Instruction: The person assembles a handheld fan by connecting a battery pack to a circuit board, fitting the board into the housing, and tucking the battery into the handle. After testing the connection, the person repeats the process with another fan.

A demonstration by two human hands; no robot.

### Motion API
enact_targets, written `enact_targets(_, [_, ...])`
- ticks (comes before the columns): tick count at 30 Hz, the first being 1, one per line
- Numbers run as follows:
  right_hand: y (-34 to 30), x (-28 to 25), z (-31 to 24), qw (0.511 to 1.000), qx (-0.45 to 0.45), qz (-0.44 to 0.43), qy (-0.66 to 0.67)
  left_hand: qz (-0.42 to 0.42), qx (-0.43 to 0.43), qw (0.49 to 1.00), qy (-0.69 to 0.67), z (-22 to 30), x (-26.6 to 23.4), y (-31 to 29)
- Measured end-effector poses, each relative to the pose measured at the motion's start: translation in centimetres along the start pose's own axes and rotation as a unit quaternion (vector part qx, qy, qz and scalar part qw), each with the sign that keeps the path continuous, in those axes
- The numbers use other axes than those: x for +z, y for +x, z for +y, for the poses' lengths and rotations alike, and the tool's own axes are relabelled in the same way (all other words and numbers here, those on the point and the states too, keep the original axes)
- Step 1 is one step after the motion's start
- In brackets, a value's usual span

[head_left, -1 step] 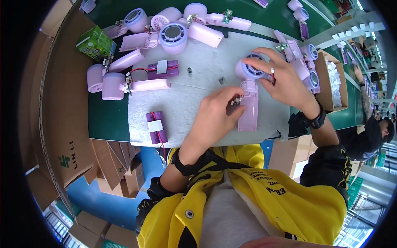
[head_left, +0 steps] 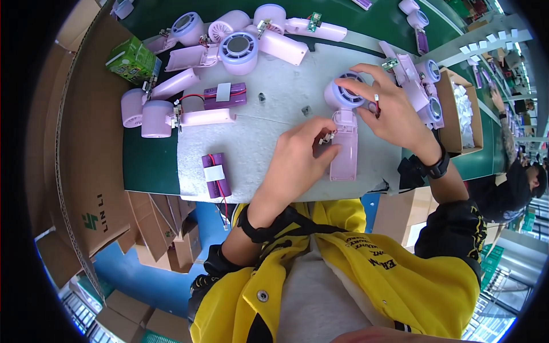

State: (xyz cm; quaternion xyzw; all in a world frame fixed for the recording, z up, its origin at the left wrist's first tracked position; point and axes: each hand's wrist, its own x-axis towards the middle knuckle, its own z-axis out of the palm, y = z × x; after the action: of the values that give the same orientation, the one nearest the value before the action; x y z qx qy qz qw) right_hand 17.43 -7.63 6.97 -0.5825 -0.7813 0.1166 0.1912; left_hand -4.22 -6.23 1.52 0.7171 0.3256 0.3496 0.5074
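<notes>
A lilac handheld fan (head_left: 343, 153) lies on the pale work mat (head_left: 269, 166), its round head away from me and its hollow handle open toward me. My left hand (head_left: 300, 151) is at the left of the handle, pinching a small circuit board (head_left: 327, 138) with wires beside the neck. My right hand (head_left: 394, 111) curls over the right side of the fan head (head_left: 343, 92), with its fingertips on the rim. A short dark red wire with a white plug (head_left: 377, 98) sticks out between the right hand's fingers; its other end is hidden.
Purple battery packs (head_left: 215, 175) with red and black leads lie at the left. Several opened fans (head_left: 239, 51) line the back and both sides. A green carton (head_left: 132, 60) stands far left, a box of white parts (head_left: 462, 114) at right. Another person (head_left: 506, 188) works beyond.
</notes>
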Motion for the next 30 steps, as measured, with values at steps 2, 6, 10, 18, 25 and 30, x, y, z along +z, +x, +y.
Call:
enact_targets(2, [-0.5,0.5,-0.3,1.000,0.006,0.030,0.004,-0.011,-0.008,1.000,0.025,0.4,0.1,0.0])
enact_targets(6, [-1.7,1.2,-0.9,0.994,-0.014,0.099,0.040,-0.039,-0.034,0.997,0.052,1.0,-0.1,0.2])
enact_targets(10, [-2.2,2.1,-0.7,0.980,-0.099,0.125,0.121,-0.065,-0.045,0.996,0.036,0.9,-1.1,0.4])
enact_targets(18, [-2.3,3.4,-0.7,0.972,-0.159,0.120,0.124,-0.101,-0.027,0.993,0.058,1.1,-1.7,0.3])
enact_targets(25, [-2.5,3.2,-0.8,0.975,-0.152,0.110,0.115,-0.068,0.051,0.995,0.053,1.1,-1.5,0.6])
enact_targets(30, [-2.5,3.2,-1.1,0.975,-0.147,0.108,0.123,-0.073,0.024,0.996,0.038,1.5,-1.6,0.4])
